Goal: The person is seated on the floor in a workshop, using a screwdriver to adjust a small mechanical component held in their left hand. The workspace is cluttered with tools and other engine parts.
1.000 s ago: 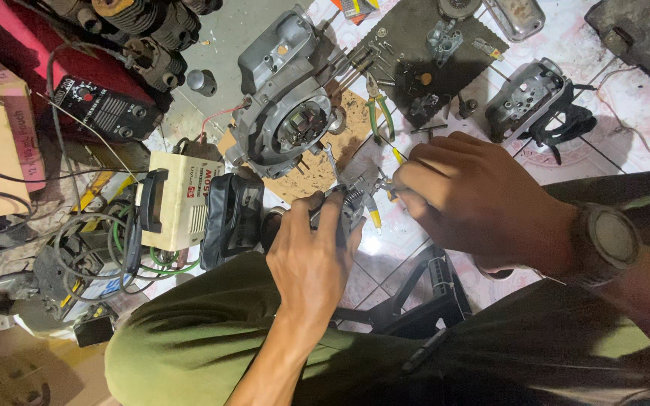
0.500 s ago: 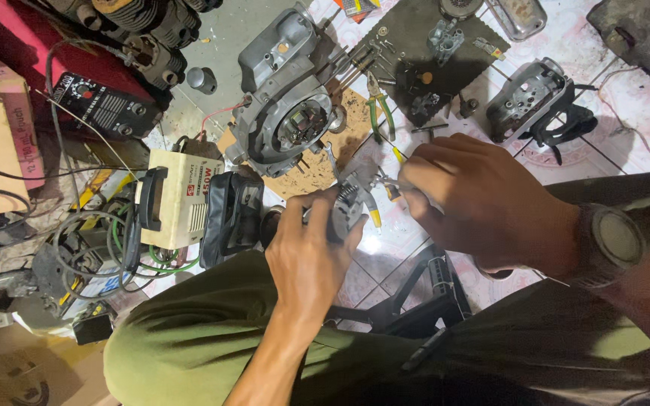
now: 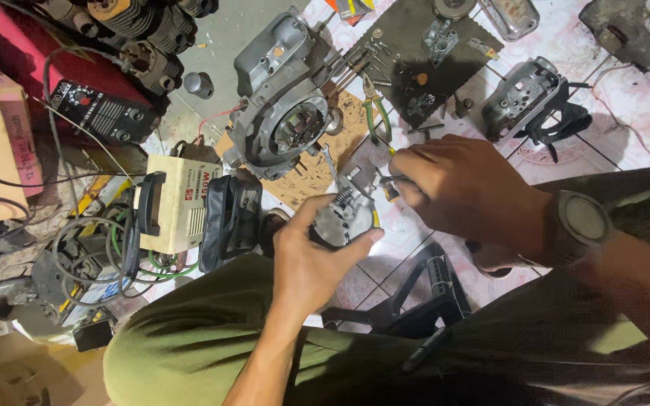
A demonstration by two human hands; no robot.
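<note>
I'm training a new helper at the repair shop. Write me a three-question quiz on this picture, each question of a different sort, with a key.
1. True or false: the left hand holds a small metal part that has a spring on it.
2. Which tool lies on the floor past the hands? A) hammer B) green-handled pliers C) saw
3. Fill in: the right hand wears a ____ on its wrist.

Key
1. True; the left hand's fingers wrap the part from below.
2. B; the pliers lie beside the big grey engine case.
3. Watch.
</note>
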